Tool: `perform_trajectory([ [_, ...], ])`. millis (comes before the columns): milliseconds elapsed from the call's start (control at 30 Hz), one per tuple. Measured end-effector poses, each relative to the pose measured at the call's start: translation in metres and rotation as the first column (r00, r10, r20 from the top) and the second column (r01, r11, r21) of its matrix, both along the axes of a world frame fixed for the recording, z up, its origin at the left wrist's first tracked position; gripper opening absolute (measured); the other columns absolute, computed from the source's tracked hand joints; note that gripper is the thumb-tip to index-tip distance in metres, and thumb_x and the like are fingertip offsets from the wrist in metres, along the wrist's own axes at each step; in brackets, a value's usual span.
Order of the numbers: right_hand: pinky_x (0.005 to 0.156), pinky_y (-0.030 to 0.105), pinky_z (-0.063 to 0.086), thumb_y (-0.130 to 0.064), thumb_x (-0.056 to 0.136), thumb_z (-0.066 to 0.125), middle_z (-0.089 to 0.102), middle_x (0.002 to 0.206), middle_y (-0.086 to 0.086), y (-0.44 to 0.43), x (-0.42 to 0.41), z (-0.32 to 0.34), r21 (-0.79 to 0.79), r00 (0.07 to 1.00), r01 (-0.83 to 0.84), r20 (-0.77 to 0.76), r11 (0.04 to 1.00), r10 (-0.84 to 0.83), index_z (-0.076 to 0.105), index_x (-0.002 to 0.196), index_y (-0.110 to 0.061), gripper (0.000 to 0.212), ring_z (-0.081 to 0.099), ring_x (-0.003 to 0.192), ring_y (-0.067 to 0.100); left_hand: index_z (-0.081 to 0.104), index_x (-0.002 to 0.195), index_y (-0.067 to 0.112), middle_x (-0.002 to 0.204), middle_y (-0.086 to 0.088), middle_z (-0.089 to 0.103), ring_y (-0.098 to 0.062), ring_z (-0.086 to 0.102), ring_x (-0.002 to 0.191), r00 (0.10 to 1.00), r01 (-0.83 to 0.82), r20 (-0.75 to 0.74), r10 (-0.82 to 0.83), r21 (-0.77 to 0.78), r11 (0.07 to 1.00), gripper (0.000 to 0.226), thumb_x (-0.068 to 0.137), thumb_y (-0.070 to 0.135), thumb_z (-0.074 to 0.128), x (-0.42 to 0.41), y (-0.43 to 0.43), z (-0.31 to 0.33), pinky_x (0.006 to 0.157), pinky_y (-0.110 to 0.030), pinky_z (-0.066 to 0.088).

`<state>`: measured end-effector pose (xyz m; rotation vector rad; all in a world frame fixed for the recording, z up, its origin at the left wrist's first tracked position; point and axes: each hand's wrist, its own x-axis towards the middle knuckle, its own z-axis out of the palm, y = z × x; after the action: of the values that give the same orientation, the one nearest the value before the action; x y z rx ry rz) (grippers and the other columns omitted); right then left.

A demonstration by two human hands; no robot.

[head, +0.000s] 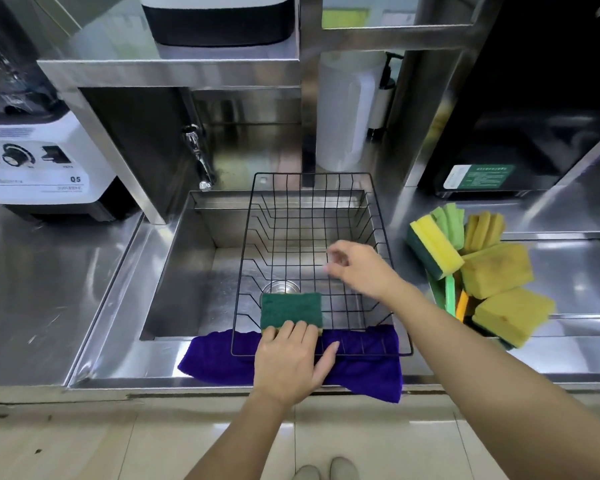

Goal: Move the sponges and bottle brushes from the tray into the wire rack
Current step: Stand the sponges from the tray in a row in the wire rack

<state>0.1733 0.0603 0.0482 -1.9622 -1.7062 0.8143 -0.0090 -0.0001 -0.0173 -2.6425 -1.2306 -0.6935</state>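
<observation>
A black wire rack sits over the sink, its near edge resting on a purple cloth. Inside the rack at the near left lies a sponge with its green scouring side up. My left hand rests on that sponge's near edge, fingers over it. My right hand hovers above the rack's right side, fingers loosely curled, holding nothing. To the right, a green tray holds several yellow-and-green sponges and bottle brushes with green and orange handles.
The steel sink has a drain under the rack and a tap at the back left. A white blender base stands on the left counter. A white bottle and a black appliance stand behind.
</observation>
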Motion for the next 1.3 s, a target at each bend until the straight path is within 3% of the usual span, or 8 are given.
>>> perform_trajectory([
  [133, 0.084, 0.036, 0.048, -0.02, 0.087, 0.058, 0.065, 0.104, 0.012, -0.011, 0.037, 0.012, 0.132, 0.974, 0.208, 0.06, 0.969, -0.217, 0.062, 0.108, -0.008, 0.024, 0.059, 0.094, 0.025, 0.058, 0.067, 0.012, 0.06, -0.003, 0.057, -0.024, 0.053, 0.058, 1.0, -0.001, -0.027, 0.001, -0.019, 1.0, 0.044, 0.089, 0.048, 0.045, 0.011, -0.004, 0.005, 0.071, -0.039, 0.049],
  [233, 0.085, 0.037, 0.042, -0.015, 0.087, 0.055, 0.058, 0.111, 0.019, -0.021, 0.059, 0.01, 0.274, 0.888, 0.377, 0.164, 0.885, -0.429, 0.06, 0.107, -0.002, 0.025, 0.053, 0.102, 0.032, 0.058, 0.067, 0.013, 0.061, -0.003, 0.058, -0.024, 0.054, 0.058, 0.999, 0.019, -0.049, -0.022, -0.05, 0.999, 0.045, 0.088, 0.05, 0.043, 0.034, -0.013, 0.01, 0.059, -0.033, 0.047],
  [400, 0.095, 0.043, 0.029, -0.022, 0.081, 0.063, 0.041, 0.136, 0.019, -0.035, 0.082, 0.001, 0.365, 0.676, 0.534, 0.356, 0.762, -0.645, 0.04, 0.131, -0.007, 0.057, 0.038, 0.122, 0.036, 0.061, 0.067, 0.013, 0.063, -0.003, 0.061, -0.023, 0.057, 0.06, 0.995, 0.027, -0.092, -0.034, -0.067, 0.997, 0.048, 0.087, 0.051, 0.041, 0.055, -0.019, 0.008, 0.056, -0.032, 0.048],
  [533, 0.099, 0.045, 0.029, -0.039, 0.078, 0.066, 0.036, 0.143, 0.017, -0.039, 0.1, -0.008, 0.218, 0.685, 0.582, 0.387, 0.783, -0.617, 0.024, 0.14, -0.01, 0.08, 0.033, 0.129, 0.034, 0.063, 0.069, 0.012, 0.065, -0.004, 0.062, -0.024, 0.057, 0.06, 0.995, 0.032, -0.09, -0.035, -0.041, 0.999, 0.049, 0.087, 0.052, 0.042, 0.054, -0.02, 0.002, 0.055, -0.034, 0.048],
  [667, 0.097, 0.045, 0.031, -0.056, 0.071, 0.066, 0.047, 0.135, 0.011, -0.038, 0.106, -0.017, 0.067, 0.728, 0.529, 0.475, 0.846, -0.493, 0.025, 0.139, -0.017, 0.088, 0.041, 0.124, 0.029, 0.062, 0.068, 0.011, 0.064, -0.004, 0.061, -0.025, 0.057, 0.059, 0.996, 0.045, -0.078, -0.046, -0.02, 0.999, 0.048, 0.088, 0.051, 0.042, 0.055, -0.018, 0.0, 0.054, -0.034, 0.047],
  [967, 0.082, 0.046, 0.041, -0.032, 0.074, 0.06, 0.057, 0.114, 0.014, -0.026, 0.097, -0.011, 0.135, 0.769, 0.499, 0.386, 0.856, -0.509, 0.035, 0.119, -0.015, 0.054, 0.054, 0.105, 0.036, 0.063, 0.069, 0.013, 0.066, -0.003, 0.062, -0.024, 0.058, 0.062, 0.996, 0.026, -0.081, -0.029, -0.039, 0.999, 0.049, 0.088, 0.052, 0.04, 0.054, -0.019, -0.001, 0.057, -0.033, 0.048],
  [1133, 0.091, 0.054, 0.04, -0.045, 0.075, 0.066, 0.036, 0.132, 0.012, -0.035, 0.098, -0.018, -0.082, 0.802, 0.377, 0.526, 0.923, -0.281, 0.031, 0.127, -0.021, 0.068, 0.036, 0.122, 0.034, 0.062, 0.067, 0.013, 0.064, -0.003, 0.061, -0.023, 0.057, 0.06, 0.997, 0.022, -0.072, -0.024, -0.033, 0.999, 0.048, 0.087, 0.052, 0.042, 0.054, -0.018, 0.0, 0.056, -0.034, 0.048],
  [1300, 0.081, 0.045, 0.044, -0.007, 0.073, 0.062, 0.04, 0.127, 0.017, -0.045, 0.098, -0.025, 0.002, 0.738, 0.38, 0.602, 0.925, -0.304, 0.032, 0.125, -0.011, 0.06, 0.039, 0.113, 0.036, 0.062, 0.067, 0.014, 0.062, -0.002, 0.06, -0.023, 0.057, 0.06, 0.998, 0.016, -0.066, -0.018, -0.032, 0.999, 0.048, 0.087, 0.053, 0.042, 0.054, -0.019, 0.002, 0.056, -0.032, 0.048],
])
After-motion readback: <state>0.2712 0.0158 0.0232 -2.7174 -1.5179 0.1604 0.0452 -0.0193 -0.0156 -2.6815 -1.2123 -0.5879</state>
